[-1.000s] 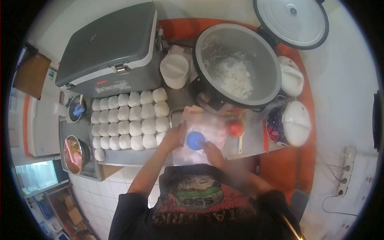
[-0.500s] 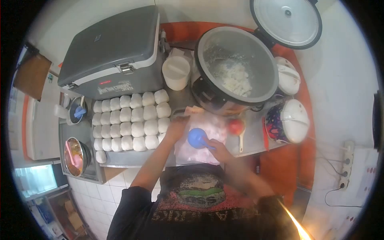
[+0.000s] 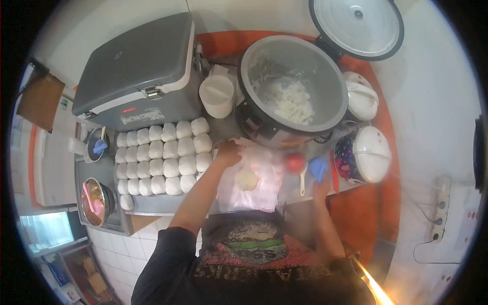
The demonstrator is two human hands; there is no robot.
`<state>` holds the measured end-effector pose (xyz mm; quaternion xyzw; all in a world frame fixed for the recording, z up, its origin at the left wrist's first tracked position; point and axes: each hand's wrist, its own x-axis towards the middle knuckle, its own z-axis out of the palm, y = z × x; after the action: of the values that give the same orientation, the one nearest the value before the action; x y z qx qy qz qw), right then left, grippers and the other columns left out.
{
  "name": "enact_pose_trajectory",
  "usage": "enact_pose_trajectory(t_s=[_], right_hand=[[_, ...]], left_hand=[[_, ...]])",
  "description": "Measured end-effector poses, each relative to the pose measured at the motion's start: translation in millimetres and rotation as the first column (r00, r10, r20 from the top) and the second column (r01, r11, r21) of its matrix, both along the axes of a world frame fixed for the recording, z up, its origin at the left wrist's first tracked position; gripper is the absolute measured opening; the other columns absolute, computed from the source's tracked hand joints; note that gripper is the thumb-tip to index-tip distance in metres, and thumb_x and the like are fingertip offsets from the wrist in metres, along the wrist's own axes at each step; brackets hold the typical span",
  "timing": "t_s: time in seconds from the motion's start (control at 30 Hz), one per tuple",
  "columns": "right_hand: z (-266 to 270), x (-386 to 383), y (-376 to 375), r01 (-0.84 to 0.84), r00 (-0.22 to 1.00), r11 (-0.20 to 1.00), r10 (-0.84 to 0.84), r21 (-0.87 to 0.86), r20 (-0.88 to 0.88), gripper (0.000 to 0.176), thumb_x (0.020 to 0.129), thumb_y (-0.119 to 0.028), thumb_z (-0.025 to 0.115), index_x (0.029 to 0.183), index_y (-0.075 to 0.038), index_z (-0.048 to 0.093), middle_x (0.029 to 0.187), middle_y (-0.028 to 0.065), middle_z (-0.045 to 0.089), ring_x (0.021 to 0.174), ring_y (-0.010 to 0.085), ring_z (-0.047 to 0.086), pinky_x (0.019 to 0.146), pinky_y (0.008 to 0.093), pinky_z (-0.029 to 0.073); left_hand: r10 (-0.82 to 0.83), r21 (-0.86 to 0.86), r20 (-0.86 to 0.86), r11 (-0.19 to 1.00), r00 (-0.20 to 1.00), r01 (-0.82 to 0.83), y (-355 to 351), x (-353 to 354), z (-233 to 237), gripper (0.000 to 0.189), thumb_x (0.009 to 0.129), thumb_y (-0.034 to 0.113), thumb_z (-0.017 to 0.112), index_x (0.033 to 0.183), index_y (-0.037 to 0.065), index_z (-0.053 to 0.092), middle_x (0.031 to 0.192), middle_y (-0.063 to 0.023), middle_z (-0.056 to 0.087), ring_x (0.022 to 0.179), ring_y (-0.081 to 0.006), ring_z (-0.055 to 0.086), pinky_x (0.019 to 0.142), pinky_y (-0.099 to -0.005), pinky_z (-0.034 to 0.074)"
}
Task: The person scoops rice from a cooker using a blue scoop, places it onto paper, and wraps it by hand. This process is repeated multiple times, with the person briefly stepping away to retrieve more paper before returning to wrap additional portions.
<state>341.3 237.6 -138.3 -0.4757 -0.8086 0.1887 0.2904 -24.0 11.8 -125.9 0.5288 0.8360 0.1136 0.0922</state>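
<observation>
My left hand (image 3: 230, 153) is at the upper left corner of a stack of pinkish-white wrapping paper (image 3: 269, 170), fingers curled on its edge. A pale, rounded mound of rice (image 3: 246, 180) lies on the sheet. To the right, my right hand (image 3: 321, 190) has its fingers on a small blue plastic bowl (image 3: 318, 169) at the counter's front. Between the paper and that bowl are a red round thing (image 3: 295, 163) and a pale-handled utensil (image 3: 303, 183).
Rows of white wrapped packets (image 3: 157, 166) fill the counter at left. Behind stand a grey cooler box (image 3: 134, 76), a white canister (image 3: 217, 96) and an open rice cooker (image 3: 254, 109) with rice. Lidded containers (image 3: 372, 155) stand right; a bowl of food (image 3: 96, 201) is far left.
My right hand has carried the blue bowl off the paper to the right, uncovering the rice mound. My left hand stays near the paper's upper left corner.
</observation>
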Motion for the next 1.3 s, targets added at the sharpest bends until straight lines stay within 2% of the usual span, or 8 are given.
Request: enact_pose_trajectory(t_s=[0.17,0.23,0.37,0.53,0.73,0.93,1.03,1.3], right_hand=[[53.4,-76.9,-24.3,0.003,0.979,0.999,-0.013,-0.046,-0.205,0.036,0.08,-0.007,0.063,0.116,-0.003,0.065,0.111,0.0192,0.063,0.107,0.0371,0.058,0.094,0.0449,0.044],[55.0,-125.9,-63.5,-0.284,0.907,0.92,0.167,-0.269,-0.387,0.029,0.081,-0.011,0.063,0.109,-0.005,0.068,0.111,0.0159,0.065,0.11,0.0364,0.057,0.096,0.0454,0.041],[96.6,-177.0,-117.1,-0.775,0.6,0.612,0.791,-0.157,0.124,0.021,0.077,-0.015,0.066,0.096,-0.01,0.074,0.113,0.0079,0.066,0.116,0.0326,0.053,0.104,0.0497,0.029],[68.9,-168.8,-103.2,-0.614,0.564,0.714,0.695,-0.337,0.446,0.013,0.074,-0.02,0.068,0.08,-0.013,0.077,0.136,0.0063,0.056,0.125,0.0282,0.043,0.108,0.0502,0.024],[75.9,-171.1,-154.9,-0.801,0.334,0.509,0.817,-0.314,0.471,0.076,0.077,-0.009,0.056,0.15,-0.013,0.035,0.159,0.0075,0.03,0.148,0.0371,0.019,0.114,0.0644,0.009],[48.4,-128.4,-160.6,-0.763,0.315,0.534,0.799,-0.364,0.513,0.079,0.078,-0.002,0.051,0.153,-0.017,0.031,0.164,0.003,0.016,0.149,0.0364,0.016,0.112,0.0685,0.006],[42.0,-117.1,-152.4,-0.782,0.299,0.514,0.804,-0.351,0.513,0.08,0.078,0.0,0.049,0.153,-0.02,0.03,0.164,0.0005,0.016,0.149,0.0354,0.017,0.112,0.0675,0.006],[42.8,-115.5,-132.4,-0.818,0.289,0.476,0.826,-0.323,0.485,0.072,0.079,-0.001,0.049,0.148,-0.023,0.042,0.161,-0.0015,0.027,0.148,0.0328,0.024,0.113,0.0654,0.004]], left_hand=[[-0.161,0.078,0.164,0.986,0.973,0.15,-21.4,12.3,37.8,0.015,0.081,0.019,0.061,0.091,0.01,0.067,0.096,-0.012,0.065,0.088,-0.0315,0.063,0.083,-0.0489,0.048],[-0.178,0.122,0.162,0.98,0.971,0.159,-36.8,38.3,51.5,0.008,0.081,0.014,0.059,0.083,0.009,0.065,0.09,-0.0118,0.064,0.085,-0.0307,0.063,0.078,-0.0459,0.051],[-0.247,0.193,0.043,0.953,0.968,0.235,-65.2,71.4,53.2,0.006,0.079,0.009,0.058,0.082,0.007,0.063,0.083,-0.0098,0.06,0.083,-0.029,0.063,0.071,-0.0417,0.052],[-0.159,0.333,0.035,0.933,0.987,0.139,-82.4,86.4,40.4,0.012,0.079,0.011,0.06,0.089,0.006,0.065,0.085,-0.0082,0.059,0.085,-0.0274,0.061,0.074,-0.0397,0.051],[-0.158,0.296,0.11,0.948,0.981,0.119,-90.0,109.8,25.0,0.018,0.08,0.011,0.059,0.096,0.007,0.067,0.094,-0.0078,0.06,0.088,-0.0276,0.059,0.078,-0.0402,0.049],[0.42,0.234,-0.153,0.895,0.894,-0.38,-103.6,84.6,46.6,0.021,0.078,0.007,0.059,0.096,0.01,0.069,0.1,-0.0069,0.063,0.089,-0.0282,0.059,0.081,-0.0419,0.046],[0.225,0.068,0.063,0.971,0.972,-0.229,-124.2,55.3,30.1,0.021,0.075,0.008,0.061,0.094,0.01,0.07,0.093,-0.0089,0.066,0.089,-0.029,0.059,0.08,-0.0421,0.046],[0.582,-0.116,0.57,0.756,0.58,-0.644,-114.1,74.1,20.7,0.033,0.08,0.015,0.063,0.111,0.007,0.064,0.095,-0.0203,0.07,0.096,-0.0411,0.065,0.08,-0.0498,0.051]])
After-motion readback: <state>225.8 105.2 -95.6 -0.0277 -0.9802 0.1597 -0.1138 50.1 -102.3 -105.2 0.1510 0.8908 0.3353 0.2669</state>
